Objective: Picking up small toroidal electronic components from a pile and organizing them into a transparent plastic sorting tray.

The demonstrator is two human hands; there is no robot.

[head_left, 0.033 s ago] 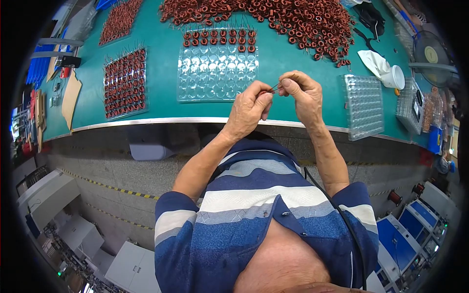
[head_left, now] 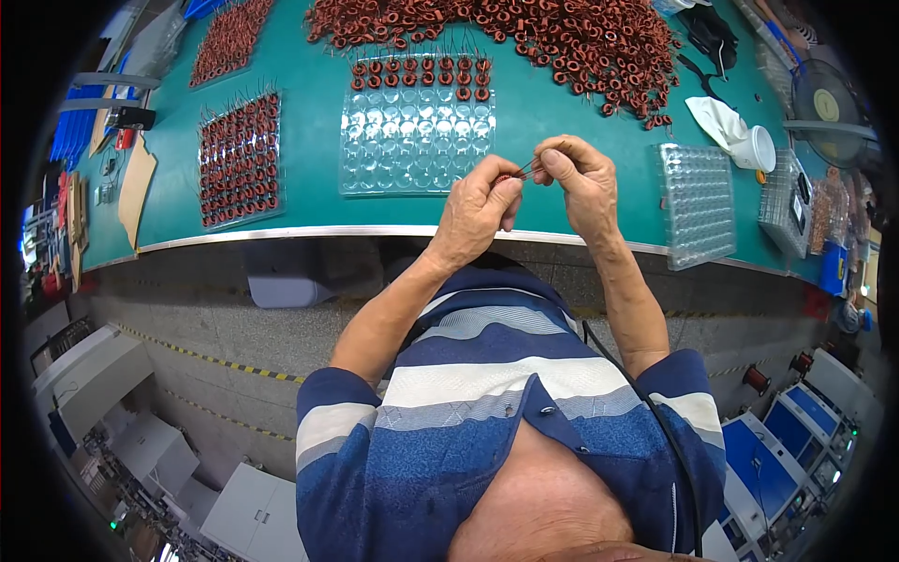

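Between the thumb and fingers of my left hand is a small copper-wound ring coil, mostly hidden by the fingertips. Thin wire leads run from it to my right hand, whose thumb and forefinger pinch their ends. Both hands are above the table's front edge. Just left of them lies a clear plastic tray with round pockets; ring coils with upright leads fill its far rows, and the nearer pockets hold none.
A heap of loose coils covers the back of the green table. Filled trays stand left, one of them a coil tray. Stacked clear trays, a white cup and a white cloth are at the right.
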